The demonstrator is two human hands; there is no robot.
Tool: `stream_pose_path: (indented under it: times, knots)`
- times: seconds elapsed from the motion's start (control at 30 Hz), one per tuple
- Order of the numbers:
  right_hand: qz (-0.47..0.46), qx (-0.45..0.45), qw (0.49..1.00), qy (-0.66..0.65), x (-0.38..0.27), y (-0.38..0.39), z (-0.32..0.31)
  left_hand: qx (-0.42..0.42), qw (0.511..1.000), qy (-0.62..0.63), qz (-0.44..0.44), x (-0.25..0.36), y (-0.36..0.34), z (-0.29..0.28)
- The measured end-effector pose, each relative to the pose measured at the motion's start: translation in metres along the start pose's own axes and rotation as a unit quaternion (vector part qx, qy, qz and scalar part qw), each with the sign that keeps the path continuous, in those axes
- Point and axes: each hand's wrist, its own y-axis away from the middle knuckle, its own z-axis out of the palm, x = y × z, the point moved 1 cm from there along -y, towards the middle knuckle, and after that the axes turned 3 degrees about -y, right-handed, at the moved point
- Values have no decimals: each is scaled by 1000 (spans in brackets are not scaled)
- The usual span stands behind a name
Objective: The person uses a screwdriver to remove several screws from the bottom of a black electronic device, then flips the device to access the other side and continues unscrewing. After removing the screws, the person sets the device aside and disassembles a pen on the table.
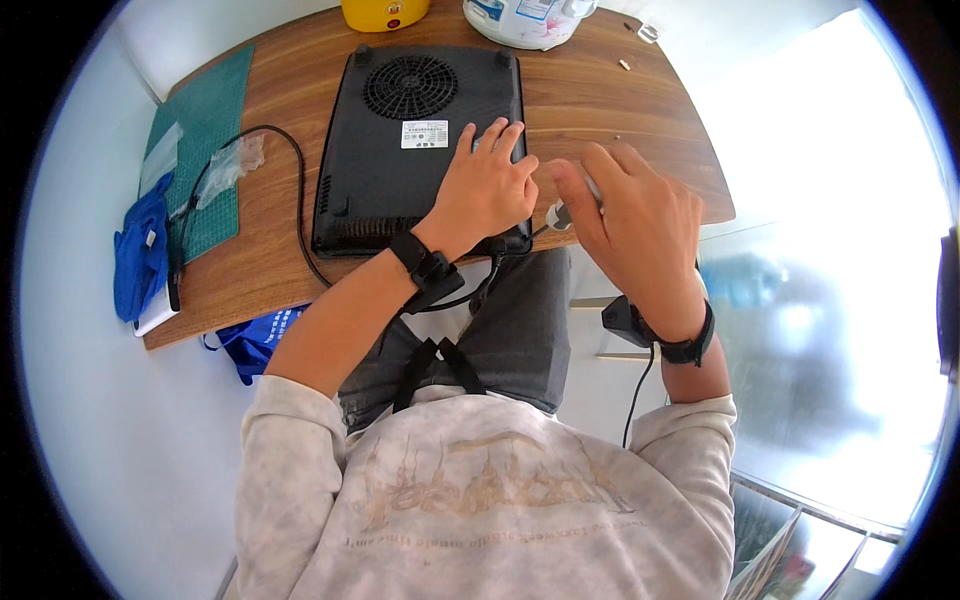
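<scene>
A black induction cooktop point(385, 170) lies upside down on the wooden table, its round vent grille and a white label facing up. My left hand point(487, 185) rests on its underside near the right edge, fingers stretched out and slightly apart. In my right hand point(640, 215), just off the cooktop's right edge, is a screwdriver point(560, 215) with a pale handle. Its thin shaft points down and left to the cooktop's near right corner. The palm covers most of the handle, and I cannot tell whether the tip touches a screw.
A black cord point(303, 200) loops along the cooktop's left side. Farther left lie a green cutting mat point(215, 110), clear plastic bags point(230, 168) and a blue cloth bag point(142, 250). A yellow appliance point(385, 12) and a white one point(528, 25) stand at the back. Small bits point(625, 65) lie far right.
</scene>
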Motion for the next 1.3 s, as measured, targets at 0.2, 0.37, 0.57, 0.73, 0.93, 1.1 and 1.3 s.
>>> stream_pose_path:
  times: [0.2, 0.37, 0.57, 0.73, 0.93, 1.1, 1.3]
  knots:
    - [-14, -41, 982, -186, 6, 6, 9, 33, 999, -8, 14, 1, -1, 6]
    - [63, -90, 953, -281, 12, 12, -7, 2, 1000, -16, -1, 2, -1, 2]
    - [65, -110, 950, -286, 25, 22, -17, 20, 1000, -22, 5, 3, -2, 3]
    - [47, -86, 949, -300, 25, 24, -17, 18, 999, -27, 6, 2, -2, 3]
    - [26, -85, 952, -294, 28, 26, -11, 17, 999, -27, 7, 3, -3, 4]
    - [1, -106, 949, -297, 25, 26, -12, 16, 999, -28, 4, 2, -2, 4]
    - [-37, -115, 955, -272, 28, 26, -16, 14, 999, -28, 4, 3, -3, 4]
